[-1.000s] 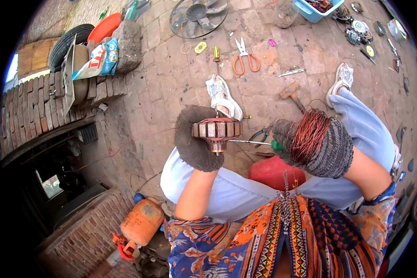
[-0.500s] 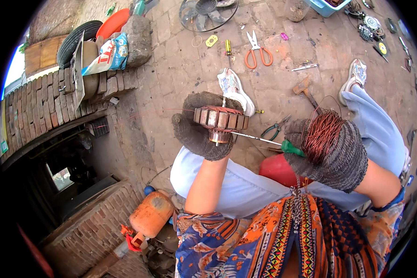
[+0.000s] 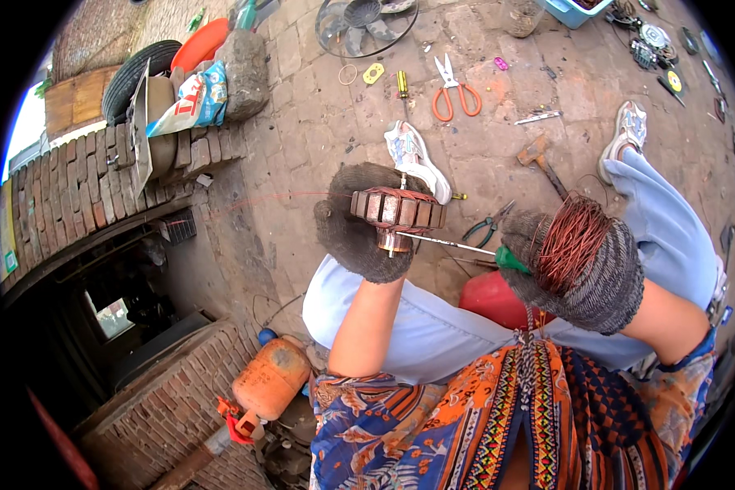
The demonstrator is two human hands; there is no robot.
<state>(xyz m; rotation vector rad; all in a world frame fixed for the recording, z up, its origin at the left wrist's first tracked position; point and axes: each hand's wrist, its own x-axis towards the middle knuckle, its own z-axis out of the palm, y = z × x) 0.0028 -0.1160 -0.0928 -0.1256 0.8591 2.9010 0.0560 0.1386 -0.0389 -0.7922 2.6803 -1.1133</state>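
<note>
My left hand [image 3: 345, 233], in a dark knit glove, is closed around a motor armature [image 3: 398, 210] with metal segments, copper windings and a short shaft. In my gloved right hand [image 3: 612, 286] is a screwdriver with a green handle [image 3: 510, 260]. Its thin shaft points left, and the tip reaches the underside of the armature by the copper-coloured commutator. A tangled bundle of red-brown copper wire [image 3: 574, 245] is looped over the back of my right hand. One fine wire runs leftward from the armature.
On the brick ground ahead lie orange-handled scissors [image 3: 456, 96], a yellow screwdriver [image 3: 403, 83], a hammer [image 3: 543, 163], pliers [image 3: 487, 225] and a fan [image 3: 367, 28]. A red rounded object [image 3: 494, 300] sits between my legs. An orange tank [image 3: 271, 377] stands at lower left.
My left hand and the armature have shifted slightly to the right. The screwdriver tip stays at the armature's underside, and my right hand has moved very little.
</note>
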